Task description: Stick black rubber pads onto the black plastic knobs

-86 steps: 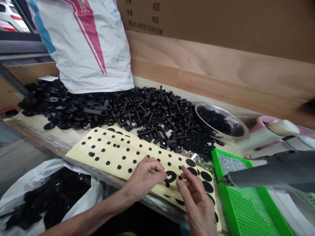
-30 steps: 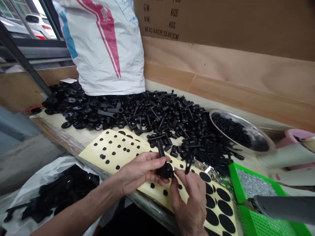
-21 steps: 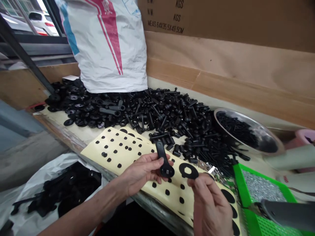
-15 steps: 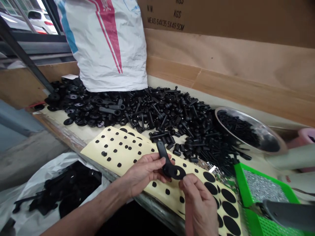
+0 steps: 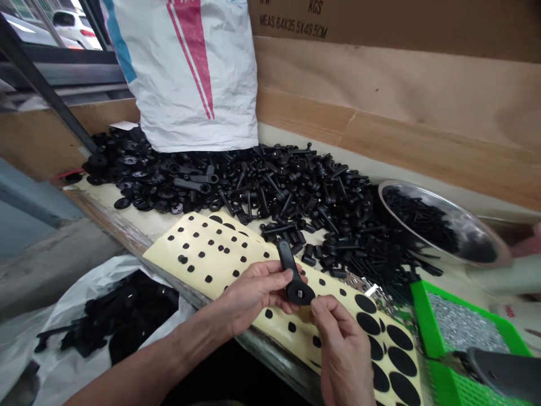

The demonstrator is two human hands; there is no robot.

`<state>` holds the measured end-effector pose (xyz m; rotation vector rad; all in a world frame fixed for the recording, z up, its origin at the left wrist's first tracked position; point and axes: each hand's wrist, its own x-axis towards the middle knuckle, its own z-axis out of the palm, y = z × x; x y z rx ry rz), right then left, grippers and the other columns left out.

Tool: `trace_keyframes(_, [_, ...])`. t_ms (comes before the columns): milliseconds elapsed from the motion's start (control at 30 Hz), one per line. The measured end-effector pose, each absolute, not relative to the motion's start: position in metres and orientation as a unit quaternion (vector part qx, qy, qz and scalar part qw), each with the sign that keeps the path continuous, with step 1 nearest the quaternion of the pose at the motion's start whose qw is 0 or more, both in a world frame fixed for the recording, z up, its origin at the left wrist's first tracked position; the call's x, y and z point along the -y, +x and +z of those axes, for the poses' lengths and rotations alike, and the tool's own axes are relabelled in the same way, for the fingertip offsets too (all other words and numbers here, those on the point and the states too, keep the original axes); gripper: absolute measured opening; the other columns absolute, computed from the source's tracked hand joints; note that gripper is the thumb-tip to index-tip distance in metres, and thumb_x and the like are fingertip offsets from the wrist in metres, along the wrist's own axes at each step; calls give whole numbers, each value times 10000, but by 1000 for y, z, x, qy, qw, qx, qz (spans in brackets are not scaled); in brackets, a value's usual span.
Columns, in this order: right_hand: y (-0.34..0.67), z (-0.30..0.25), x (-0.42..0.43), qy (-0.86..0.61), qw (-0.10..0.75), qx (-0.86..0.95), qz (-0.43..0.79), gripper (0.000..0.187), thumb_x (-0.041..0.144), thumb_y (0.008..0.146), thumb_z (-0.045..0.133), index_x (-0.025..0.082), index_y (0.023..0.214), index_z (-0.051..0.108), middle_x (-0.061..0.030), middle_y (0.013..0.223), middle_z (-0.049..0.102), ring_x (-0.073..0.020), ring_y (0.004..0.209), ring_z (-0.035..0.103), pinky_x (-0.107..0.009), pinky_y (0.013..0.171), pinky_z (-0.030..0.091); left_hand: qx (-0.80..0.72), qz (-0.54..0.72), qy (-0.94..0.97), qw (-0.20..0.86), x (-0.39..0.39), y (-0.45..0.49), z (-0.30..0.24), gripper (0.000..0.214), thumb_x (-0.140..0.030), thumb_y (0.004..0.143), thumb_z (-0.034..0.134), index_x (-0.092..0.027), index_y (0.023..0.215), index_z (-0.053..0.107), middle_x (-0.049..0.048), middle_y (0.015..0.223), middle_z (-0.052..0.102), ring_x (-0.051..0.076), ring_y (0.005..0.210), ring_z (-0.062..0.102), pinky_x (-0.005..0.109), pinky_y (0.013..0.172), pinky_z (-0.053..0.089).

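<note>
Left hand (image 5: 253, 290) closed round black lever (image 5: 287, 257). Right hand (image 5: 343, 338) pinching black ring (image 5: 307, 298) by edge, over lever's round end, not yet released. Loose parts (image 5: 291, 183) piled beyond.

One held lever (image 5: 288, 260), one held ring (image 5: 309, 296), one bowl (image 5: 474, 239).

The lever (image 5: 287, 257) looks matt plastic, the bowl (image 5: 477, 242) glossy metal, the board (image 5: 406, 84) smooth wood.
</note>
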<state>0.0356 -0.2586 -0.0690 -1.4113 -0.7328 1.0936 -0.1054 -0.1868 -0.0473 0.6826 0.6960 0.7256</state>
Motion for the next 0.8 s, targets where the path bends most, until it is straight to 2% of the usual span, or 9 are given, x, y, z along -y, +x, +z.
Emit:
trace_keyframes(200, [35, -69, 257, -605, 563, 321, 461, 306, 470, 748, 698, 188, 680, 603, 11, 670, 551, -150, 681, 479, -256, 653, 390, -326, 341, 323, 820, 187, -106, -48, 292, -324, 851, 650, -122, 1057, 696, 119, 963, 699, 117, 646, 634, 218, 598, 489])
trace_keyframes(800, [33, -69, 256, -610, 563, 326, 453, 292, 461, 764, 706, 196, 695, 604, 31, 661, 547, -118, 657, 455, -213, 619, 374, -314, 345, 318, 825, 187, -107, -52, 278, -306, 862, 638, -126, 1067, 690, 99, 921, 691, 111, 644, 628, 220, 615, 486])
